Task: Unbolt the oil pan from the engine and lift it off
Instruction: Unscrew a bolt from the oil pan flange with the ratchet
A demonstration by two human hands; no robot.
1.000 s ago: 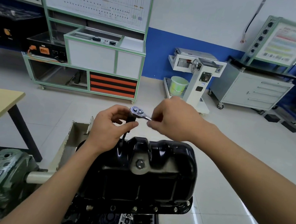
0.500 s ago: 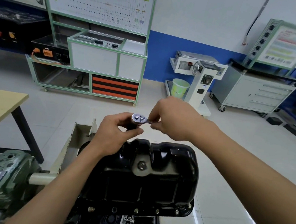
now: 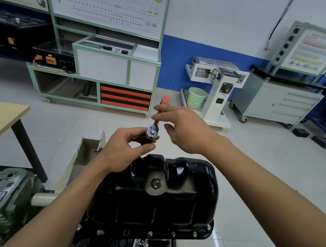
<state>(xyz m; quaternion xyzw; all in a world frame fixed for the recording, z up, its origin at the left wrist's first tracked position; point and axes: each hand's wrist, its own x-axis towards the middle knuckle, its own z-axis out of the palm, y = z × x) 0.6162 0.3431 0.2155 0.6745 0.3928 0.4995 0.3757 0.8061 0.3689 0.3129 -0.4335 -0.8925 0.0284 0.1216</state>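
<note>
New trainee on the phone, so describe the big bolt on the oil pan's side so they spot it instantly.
Find the glossy black oil pan in the centre foreground. On its near wall, a dull grey scooped recess holds the big hex bolt. Unlike the small flange bolts lining the bottom rim, it sits alone, larger and higher.
</note>
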